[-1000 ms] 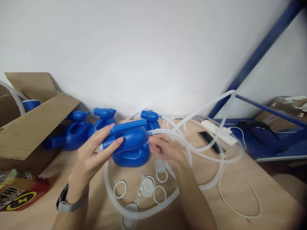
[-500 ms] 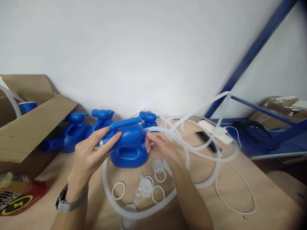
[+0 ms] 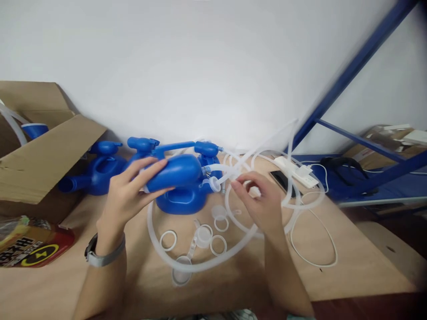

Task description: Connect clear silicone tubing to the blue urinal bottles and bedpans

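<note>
The left hand [image 3: 133,184] covers the near end of the blue vessel [image 3: 178,171] it holds, just off the centre towards nine o'clock, and the vessel in turn hides the top of a handled blue jug [image 3: 196,206] just below it; whether the two join cannot be told. The cardboard box [image 3: 53,153] at nine o'clock and the red packet [image 3: 56,240] at eight are cut off by the edge, and the clear tube [image 3: 203,266] crosses itself so often towards three o'clock that its run is hard to follow. Half a second ago the right hand [image 3: 247,186] was at the vessel's nozzle; now it has drawn off towards three o'clock, and a white cap [image 3: 215,183] shows beside the nozzle. The vessel has turned, and the near edge of the worktop [image 3: 233,284] has come into view at six o'clock. The left fingers are spread wide round the vessel, one along its upper side and another along its lower side. The right thumb and index finger curl into a loop beside the tube; whether they pinch or touch it cannot be told.
</note>
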`<state>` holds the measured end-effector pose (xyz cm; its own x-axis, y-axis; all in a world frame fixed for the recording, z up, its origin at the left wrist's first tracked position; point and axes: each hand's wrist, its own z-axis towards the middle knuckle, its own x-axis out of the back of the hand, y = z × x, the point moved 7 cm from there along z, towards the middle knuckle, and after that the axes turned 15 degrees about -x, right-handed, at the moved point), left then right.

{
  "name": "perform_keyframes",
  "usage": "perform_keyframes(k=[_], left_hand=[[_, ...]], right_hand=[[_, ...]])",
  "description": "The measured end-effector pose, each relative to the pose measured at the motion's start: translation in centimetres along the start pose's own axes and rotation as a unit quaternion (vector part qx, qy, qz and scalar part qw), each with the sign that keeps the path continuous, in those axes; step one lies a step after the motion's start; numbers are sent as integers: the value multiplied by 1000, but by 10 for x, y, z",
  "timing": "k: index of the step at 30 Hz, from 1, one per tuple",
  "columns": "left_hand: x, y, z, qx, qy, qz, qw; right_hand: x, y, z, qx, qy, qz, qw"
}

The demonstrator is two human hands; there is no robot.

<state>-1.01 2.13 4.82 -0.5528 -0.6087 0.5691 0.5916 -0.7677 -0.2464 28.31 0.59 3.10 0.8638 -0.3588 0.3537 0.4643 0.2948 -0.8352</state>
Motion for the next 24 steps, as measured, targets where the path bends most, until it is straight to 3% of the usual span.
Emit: perform_keyframes(k=[2, 4, 7, 11, 14, 17, 21, 24], left_hand=[[-15, 15, 6, -28, -45, -43, 998], [-32, 35, 11, -59, -69, -103, 991], [-57, 64, 18, -55, -80, -192, 977], [-88, 89, 12, 25, -96, -307, 947], [-106, 99, -18, 105, -138, -379, 909], [-116, 107, -66, 165, -216, -382, 883], [-126, 129, -119, 116, -351, -335, 867], [-138, 147, -131, 66, -394, -315, 861]], right_hand=[[8, -21, -23, 114, 41, -117, 986], [1, -25, -38, 168, 5, -211, 963], [-5, -4, -43, 141, -57, -279, 948], [-1, 26, -42, 88, -104, -296, 946], [-2, 43, -52, 85, -181, -310, 929], [4, 62, -66, 75, -213, -326, 918], [17, 90, -78, 48, -181, -293, 938], [23, 101, -78, 41, -122, -262, 956]])
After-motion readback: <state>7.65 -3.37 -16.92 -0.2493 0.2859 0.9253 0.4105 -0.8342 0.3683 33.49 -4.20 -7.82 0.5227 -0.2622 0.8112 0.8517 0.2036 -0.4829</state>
